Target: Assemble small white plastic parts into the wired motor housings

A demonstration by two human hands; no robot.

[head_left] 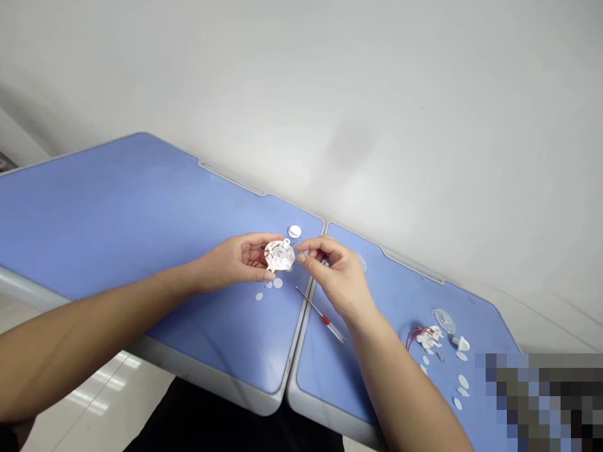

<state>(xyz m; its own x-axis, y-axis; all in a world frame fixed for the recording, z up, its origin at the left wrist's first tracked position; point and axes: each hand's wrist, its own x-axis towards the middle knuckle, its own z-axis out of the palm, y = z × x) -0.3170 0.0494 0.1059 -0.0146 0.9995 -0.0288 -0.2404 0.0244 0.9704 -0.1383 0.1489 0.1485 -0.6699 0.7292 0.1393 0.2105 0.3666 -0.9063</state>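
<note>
My left hand [235, 260] grips a round white plastic part [279, 256] by its left side, thumb below and fingers above. A clear piece sits at the middle of the part, and red wires [257, 258] run out of it towards my palm. At the part's right edge, the thumb and forefinger of my right hand [342, 276] are pinched together; what they hold is too small to make out. Just behind lies a white round cap [294, 231]. Several small white discs [277, 283] rest on the table below the part.
A screwdriver [326, 320] with a red and clear handle lies by the gap between two blue tables [141, 207]. Further right are another white part with red wires [428, 339], a clear disc [443, 321], a white knob-like piece [461, 343] and several white discs [463, 381].
</note>
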